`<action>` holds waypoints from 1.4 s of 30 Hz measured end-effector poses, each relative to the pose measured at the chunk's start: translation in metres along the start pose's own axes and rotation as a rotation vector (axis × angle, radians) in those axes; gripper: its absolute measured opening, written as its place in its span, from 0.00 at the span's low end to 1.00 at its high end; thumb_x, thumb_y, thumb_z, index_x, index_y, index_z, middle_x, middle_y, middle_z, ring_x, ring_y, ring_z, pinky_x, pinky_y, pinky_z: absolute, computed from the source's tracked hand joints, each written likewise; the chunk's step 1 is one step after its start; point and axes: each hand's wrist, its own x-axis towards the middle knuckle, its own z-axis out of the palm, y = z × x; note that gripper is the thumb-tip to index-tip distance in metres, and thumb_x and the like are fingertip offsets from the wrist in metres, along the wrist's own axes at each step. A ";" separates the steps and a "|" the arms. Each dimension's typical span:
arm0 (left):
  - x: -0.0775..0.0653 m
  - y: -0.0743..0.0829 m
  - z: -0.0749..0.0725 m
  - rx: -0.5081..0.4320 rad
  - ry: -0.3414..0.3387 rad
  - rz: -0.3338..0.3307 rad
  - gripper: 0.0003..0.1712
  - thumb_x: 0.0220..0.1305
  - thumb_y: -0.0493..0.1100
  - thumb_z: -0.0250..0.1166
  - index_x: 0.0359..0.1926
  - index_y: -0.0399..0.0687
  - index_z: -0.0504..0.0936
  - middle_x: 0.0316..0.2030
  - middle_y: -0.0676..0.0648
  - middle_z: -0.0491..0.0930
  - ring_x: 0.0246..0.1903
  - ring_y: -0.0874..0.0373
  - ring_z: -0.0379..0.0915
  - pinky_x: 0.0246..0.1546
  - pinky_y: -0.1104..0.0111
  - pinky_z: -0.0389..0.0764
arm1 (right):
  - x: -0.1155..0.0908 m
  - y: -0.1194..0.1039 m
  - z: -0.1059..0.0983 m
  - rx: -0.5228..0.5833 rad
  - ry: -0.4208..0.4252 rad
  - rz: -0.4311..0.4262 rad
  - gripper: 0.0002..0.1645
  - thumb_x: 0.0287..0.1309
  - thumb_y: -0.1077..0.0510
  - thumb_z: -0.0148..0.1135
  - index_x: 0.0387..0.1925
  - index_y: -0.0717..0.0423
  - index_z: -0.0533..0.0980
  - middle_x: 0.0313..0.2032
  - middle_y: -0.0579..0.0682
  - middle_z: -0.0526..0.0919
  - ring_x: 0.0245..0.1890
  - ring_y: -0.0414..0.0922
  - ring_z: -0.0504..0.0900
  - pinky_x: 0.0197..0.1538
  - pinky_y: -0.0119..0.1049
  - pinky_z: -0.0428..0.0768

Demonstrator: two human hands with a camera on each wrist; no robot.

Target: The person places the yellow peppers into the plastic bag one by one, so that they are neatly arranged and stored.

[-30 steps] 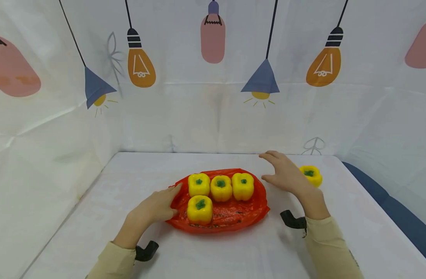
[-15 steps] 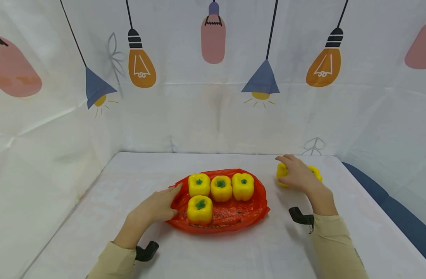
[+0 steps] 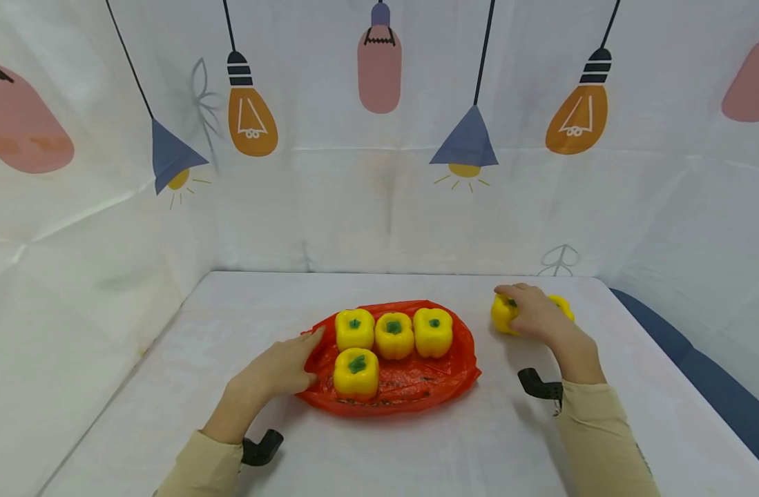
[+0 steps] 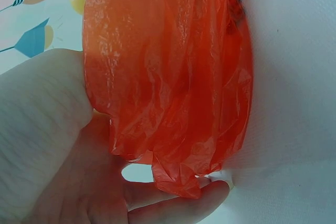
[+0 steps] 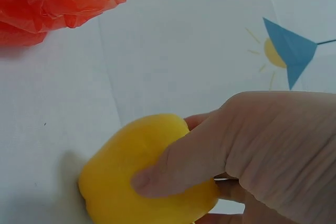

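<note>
A red plastic bag (image 3: 416,386) lies spread open on the table, its rim rolled out into an oval. Inside it stand several yellow bell peppers (image 3: 356,373) with green stems. My left hand (image 3: 276,369) grips the bag's left side; in the left wrist view the red film (image 4: 168,77) hides part of the thumb and fingers. To the right of the bag, my right hand (image 3: 537,317) holds another yellow bell pepper (image 3: 503,314), the thumb pressed on its side in the right wrist view. That pepper (image 5: 131,161) is at or close to the tabletop.
One more yellow pepper (image 3: 562,306) is partly hidden behind the right hand. A white cloth covers the table (image 3: 416,455). Behind it hangs a white sheet (image 3: 342,207) printed with lamps and bulbs. Something dark blue (image 3: 684,359) stands beyond the right edge.
My right hand has moved right, away from beside the bag, and taken hold of a pepper there. The left hand and the bag have stayed in place.
</note>
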 end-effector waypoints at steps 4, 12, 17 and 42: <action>0.000 0.000 0.000 -0.002 0.000 -0.004 0.44 0.60 0.45 0.66 0.76 0.48 0.59 0.72 0.42 0.66 0.70 0.42 0.63 0.69 0.41 0.65 | -0.001 -0.003 -0.001 -0.003 -0.009 0.015 0.39 0.44 0.66 0.63 0.64 0.57 0.71 0.57 0.66 0.75 0.54 0.63 0.70 0.59 0.64 0.73; -0.001 0.001 -0.001 -0.006 -0.002 -0.001 0.45 0.60 0.44 0.66 0.76 0.47 0.59 0.71 0.42 0.67 0.70 0.42 0.64 0.69 0.42 0.66 | -0.005 -0.011 -0.009 0.030 -0.019 0.024 0.41 0.43 0.63 0.64 0.65 0.55 0.71 0.55 0.62 0.76 0.51 0.58 0.71 0.52 0.58 0.76; -0.002 0.002 -0.001 -0.008 -0.003 0.000 0.45 0.60 0.44 0.66 0.76 0.47 0.59 0.71 0.42 0.67 0.70 0.42 0.64 0.68 0.42 0.67 | -0.009 -0.015 -0.016 0.068 -0.008 0.004 0.41 0.43 0.63 0.63 0.65 0.55 0.70 0.55 0.61 0.75 0.49 0.55 0.72 0.50 0.53 0.77; 0.001 0.003 0.001 0.018 -0.004 -0.011 0.45 0.60 0.46 0.67 0.76 0.48 0.59 0.72 0.42 0.66 0.69 0.41 0.65 0.67 0.43 0.68 | -0.049 -0.102 -0.044 0.220 -0.088 -0.242 0.40 0.46 0.62 0.67 0.64 0.43 0.72 0.58 0.43 0.75 0.52 0.45 0.74 0.51 0.42 0.81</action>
